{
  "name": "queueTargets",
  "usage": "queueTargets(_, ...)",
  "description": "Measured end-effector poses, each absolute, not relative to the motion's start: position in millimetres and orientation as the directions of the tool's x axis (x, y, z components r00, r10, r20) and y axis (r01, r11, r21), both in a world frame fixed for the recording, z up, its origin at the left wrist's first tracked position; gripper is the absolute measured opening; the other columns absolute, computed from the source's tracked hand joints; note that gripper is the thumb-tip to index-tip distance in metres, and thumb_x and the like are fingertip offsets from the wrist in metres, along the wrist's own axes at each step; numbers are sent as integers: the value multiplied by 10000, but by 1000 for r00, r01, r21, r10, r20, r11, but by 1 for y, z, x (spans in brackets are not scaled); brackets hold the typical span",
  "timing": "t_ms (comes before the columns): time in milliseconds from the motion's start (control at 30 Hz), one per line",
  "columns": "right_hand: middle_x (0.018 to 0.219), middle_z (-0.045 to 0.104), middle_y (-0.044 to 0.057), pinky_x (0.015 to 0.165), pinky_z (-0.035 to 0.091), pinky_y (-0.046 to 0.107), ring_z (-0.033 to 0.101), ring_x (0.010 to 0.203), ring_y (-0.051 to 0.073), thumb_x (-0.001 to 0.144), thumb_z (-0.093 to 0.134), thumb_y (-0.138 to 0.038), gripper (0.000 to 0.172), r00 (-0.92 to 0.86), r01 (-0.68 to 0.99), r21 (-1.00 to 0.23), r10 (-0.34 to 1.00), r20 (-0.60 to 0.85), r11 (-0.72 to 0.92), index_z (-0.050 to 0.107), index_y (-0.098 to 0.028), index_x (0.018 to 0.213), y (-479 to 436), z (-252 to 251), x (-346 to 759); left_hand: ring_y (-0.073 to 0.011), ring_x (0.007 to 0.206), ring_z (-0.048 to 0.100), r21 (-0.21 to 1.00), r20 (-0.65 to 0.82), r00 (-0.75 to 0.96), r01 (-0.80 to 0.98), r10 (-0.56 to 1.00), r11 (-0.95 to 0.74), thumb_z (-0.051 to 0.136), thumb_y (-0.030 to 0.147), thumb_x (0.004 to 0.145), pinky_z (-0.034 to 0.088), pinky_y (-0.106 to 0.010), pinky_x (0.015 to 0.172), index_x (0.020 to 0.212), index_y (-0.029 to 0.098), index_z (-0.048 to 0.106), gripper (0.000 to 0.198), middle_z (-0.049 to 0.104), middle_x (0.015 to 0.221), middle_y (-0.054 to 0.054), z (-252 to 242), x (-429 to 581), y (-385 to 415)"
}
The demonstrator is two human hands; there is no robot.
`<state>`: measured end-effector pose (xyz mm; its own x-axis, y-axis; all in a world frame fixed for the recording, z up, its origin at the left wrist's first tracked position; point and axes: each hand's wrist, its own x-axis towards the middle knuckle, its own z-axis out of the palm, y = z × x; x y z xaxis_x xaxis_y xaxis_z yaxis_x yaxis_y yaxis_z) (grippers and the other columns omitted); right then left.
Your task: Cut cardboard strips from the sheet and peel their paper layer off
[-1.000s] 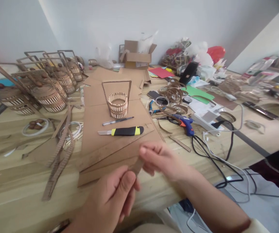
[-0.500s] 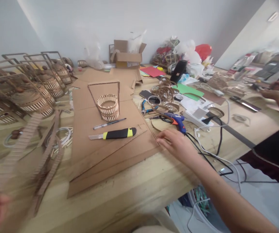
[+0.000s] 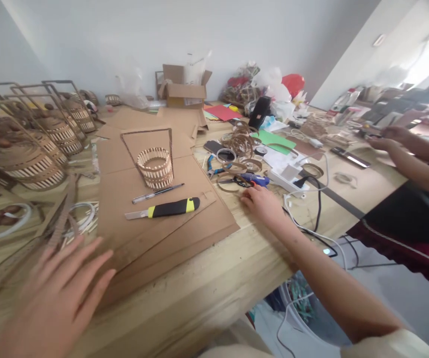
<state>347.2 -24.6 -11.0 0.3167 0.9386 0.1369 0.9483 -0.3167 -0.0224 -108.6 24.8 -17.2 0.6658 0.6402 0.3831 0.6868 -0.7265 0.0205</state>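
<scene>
My right hand (image 3: 265,206) lies over the handle of a blue hot glue gun (image 3: 257,179), fingers curled around it; the handle is mostly hidden. The gun rests on the table among brown strips. My left hand (image 3: 61,293), slightly blurred, is open with fingers spread above the front left of the table, beside ridged brown strips (image 3: 65,209); it holds nothing. Between the hands, a brown cardboard sheet (image 3: 214,223) carries a small woven basket (image 3: 155,168) with a tall handle, a pen (image 3: 158,193) and a black-and-yellow utility knife (image 3: 167,208) with its blade out.
Several lidded baskets (image 3: 28,166) crowd the left, near a white ring (image 3: 3,221). Behind stands an open carton (image 3: 186,92). A white power strip (image 3: 289,179) and cables lie to the right. At far right another person's hands (image 3: 389,139) are busy.
My right hand has moved from the cardboard's edge onto the glue gun's handle. My left hand has come further into view and spread its fingers; the ridged strips lie lower. The view has shifted right.
</scene>
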Motion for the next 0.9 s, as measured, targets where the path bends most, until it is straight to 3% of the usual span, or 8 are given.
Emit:
queueTargets(100, 1111, 643, 177, 865, 444, 392, 596, 1044, 304, 897, 565, -250, 252, 299, 953, -15, 934, 194, -302, 644, -133, 1106, -18, -7, 343, -348, 1185, 560, -115, 383, 781, 570, 493, -814, 372, 477, 960, 332, -593, 1062, 1081, 219, 696, 432, 682, 1195, -92, -16, -85, 22)
queueTargets(167, 1118, 645, 172, 890, 441, 407, 590, 1053, 303, 904, 563, -258, 275, 237, 971, -33, 948, 212, -235, 634, -132, 1138, -18, -5, 338, -325, 1128, 601, -135, 363, 807, 541, 466, -830, 337, 474, 975, 367, -554, 1037, 1074, 210, 707, 466, 695, 1176, -95, -17, -75, 22)
queueTargets(333, 1058, 672, 118, 920, 453, 378, 602, 1011, 246, 912, 575, -271, 185, -24, 992, -112, 975, 219, 50, 666, -161, 1030, -14, 1, 314, -314, 1094, 618, -72, 281, 779, 600, 561, -797, 315, 508, 975, 430, -521, 999, 1083, 180, 717, 529, 685, 1192, -120, -24, -62, 29)
queueTargets(533, 1161, 646, 128, 963, 430, 415, 565, 1107, 255, 922, 578, -370, 344, -320, 921, -161, 924, 211, 355, 592, -161, 1195, 16, 13, 261, -295, 1061, 628, -46, 121, 775, 628, 620, -777, 414, 302, 959, 529, -448, 872, 1138, 169, 681, 348, 671, 1196, -133, -16, -40, 32)
queueTargets(633, 1186, 641, 144, 928, 428, 419, 560, 1129, 272, 899, 622, -360, 391, -391, 901, -136, 907, 158, 413, 572, -156, 1229, 36, 12, 239, -288, 1013, 634, -11, 141, 782, 614, 607, -789, 365, 188, 953, 542, -441, 835, 1099, 154, 685, 354, 681, 1127, -144, -13, -34, 32)
queueTargets(767, 1123, 677, 127, 878, 424, 376, 604, 1054, 253, 899, 628, -328, 321, -449, 882, -101, 886, 112, 460, 609, -159, 1171, 55, 9, 232, -266, 1031, 620, 19, 182, 788, 595, 588, -804, 330, 153, 960, 543, -427, 854, 1101, 159, 679, 376, 682, 1117, -132, -19, -36, 34)
queueTargets(900, 1110, 680, 130, 938, 381, 402, 597, 1066, 265, 898, 623, -287, 299, -469, 878, -44, 875, 118, 477, 621, -157, 1168, 63, 11, 246, -247, 1097, 592, 27, 196, 795, 581, 574, -813, 346, 115, 952, 531, -417, 903, 1145, 187, 663, 378, 663, 1202, -101, -26, -37, 35)
